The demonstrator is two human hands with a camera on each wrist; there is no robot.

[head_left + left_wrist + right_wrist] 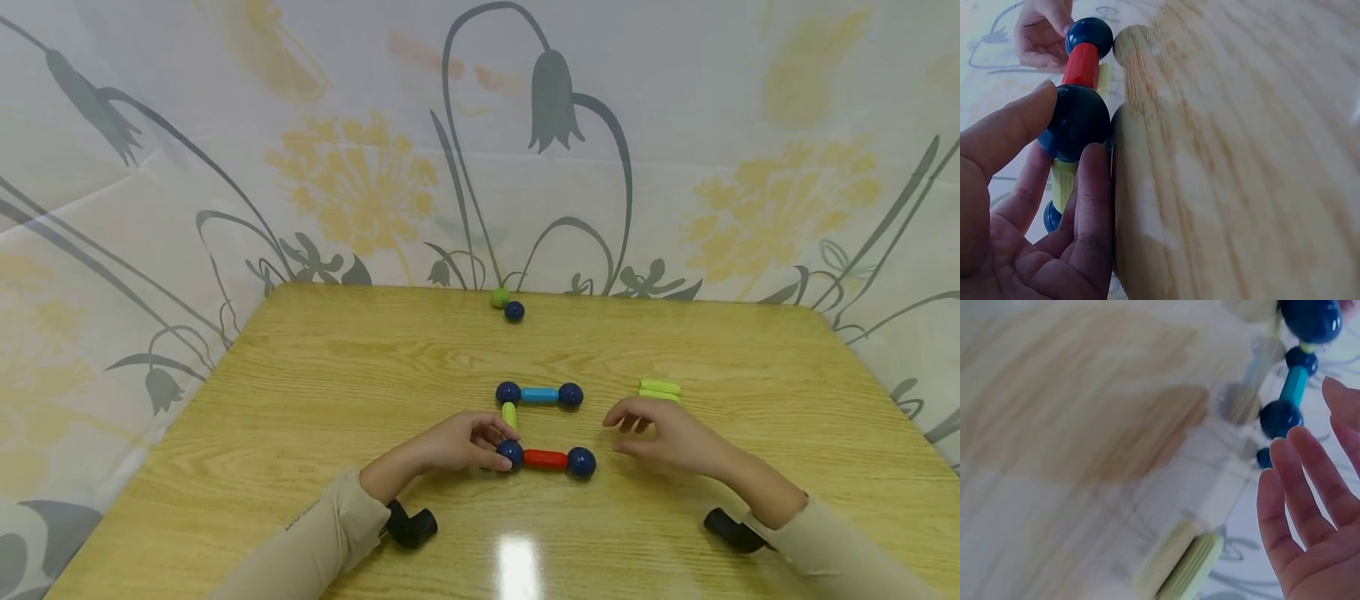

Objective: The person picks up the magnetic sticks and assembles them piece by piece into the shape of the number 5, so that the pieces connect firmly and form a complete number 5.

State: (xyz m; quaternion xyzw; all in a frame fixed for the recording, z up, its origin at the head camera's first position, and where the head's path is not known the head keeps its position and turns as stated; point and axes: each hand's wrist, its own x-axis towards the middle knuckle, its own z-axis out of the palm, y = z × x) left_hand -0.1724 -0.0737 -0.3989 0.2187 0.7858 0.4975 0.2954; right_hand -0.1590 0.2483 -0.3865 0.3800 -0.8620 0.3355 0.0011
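Observation:
A C-shaped frame of rods and balls lies on the table. My left hand [463,442] pinches its near left navy ball [511,455], with the thumb and fingers on either side in the left wrist view. From that ball a red rod [545,459] runs right to another navy ball [581,462]. A yellow-green rod [509,413] runs back to a far navy ball [507,392], joined by a light blue rod [539,395] to one more [570,395]. My right hand [671,433] hovers right of the frame, fingers relaxed, holding nothing.
Loose yellow-green rods [660,387] lie just beyond my right hand. At the table's back edge sit a green ball [500,297] and a navy ball [514,312]. A patterned curtain [360,183] hangs behind the wooden table [337,358].

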